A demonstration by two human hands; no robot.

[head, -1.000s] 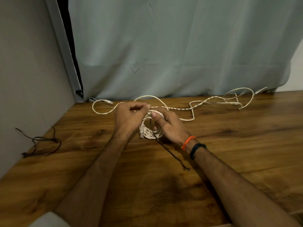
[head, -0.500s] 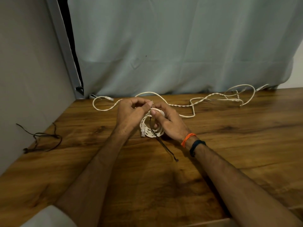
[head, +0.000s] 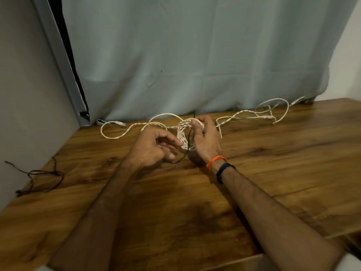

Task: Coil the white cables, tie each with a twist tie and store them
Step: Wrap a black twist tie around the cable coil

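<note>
A pale curtain (head: 195, 55) is hung behind a wooden table (head: 273, 173). Along the table's far edge a loose white cable (head: 244, 114) is spread in loops and twists. At the left edge a bundle of dark ties (head: 39, 177) is laid, well apart from the hands. A coiled white cable (head: 182, 132) is held upright above the table by the right hand (head: 205, 139), its fingers curled round the coil's top. A black twist tie (head: 188, 141) is threaded through the coil, its lower end trailing towards the left hand (head: 154, 147). That hand is kept loosely curled beside the coil; whether the tie is pinched cannot be told
</note>
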